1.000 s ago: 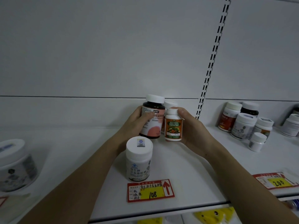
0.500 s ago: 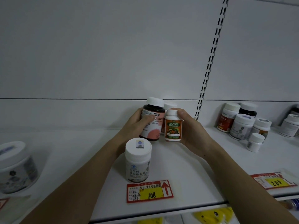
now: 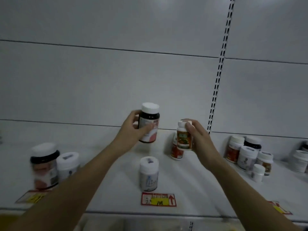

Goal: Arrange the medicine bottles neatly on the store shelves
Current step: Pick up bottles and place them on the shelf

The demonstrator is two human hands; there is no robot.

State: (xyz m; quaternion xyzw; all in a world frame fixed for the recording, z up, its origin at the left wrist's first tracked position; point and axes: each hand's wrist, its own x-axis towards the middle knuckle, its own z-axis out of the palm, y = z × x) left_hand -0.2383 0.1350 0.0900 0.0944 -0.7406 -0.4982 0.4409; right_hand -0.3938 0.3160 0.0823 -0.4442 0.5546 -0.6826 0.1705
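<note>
Two hands each hold a medicine bottle up over the white shelf point(image 3: 116, 189).

Nearest, at the shelf's front edge, a red and yellow price tag point(image 3: 158, 199) lies flat, with a white bottle point(image 3: 148, 174) standing upright just behind it. Toward the front left corner stand a dark-shouldered jar point(image 3: 44, 165) and a smaller white jar point(image 3: 67, 165), touching or nearly so; the picture is blurred there. Farther in, the left hand point(image 3: 131, 130) is closed round a dark bottle with a white cap point(image 3: 149, 122), lifted clear of the shelf. The right hand point(image 3: 199, 139) is closed round a small orange-labelled bottle point(image 3: 183, 137), also held up, directly in front of a red-labelled bottle point(image 3: 176, 151) standing on the shelf. A cluster of bottles point(image 3: 246, 155) stands at the right, near the back panel point(image 3: 100, 80).
</note>
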